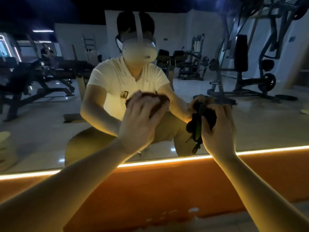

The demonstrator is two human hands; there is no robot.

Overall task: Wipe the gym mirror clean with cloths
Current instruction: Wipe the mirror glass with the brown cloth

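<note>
The mirror (50, 124) fills most of my view. It reflects a dim gym floor with weight machines (240, 64) and the person crouched close to the glass. Below it runs an orange panel (167, 190), and a glowing light strip (167, 160) lies along the mirror's bottom edge.

Both forearms reach up from the bottom of my feed. The left hand (140, 118) is spread wide, its fingers fairly straight, and presses a brown cloth (163, 100) flat against the glass near the middle of the mirror. The right hand (217, 129) is just beside it to the right, fingers curled tight round a bunched dark cloth (194, 124) with a green edge. I can't tell whether that bundle touches the glass. A loose end hangs down from it towards the light strip.
</note>
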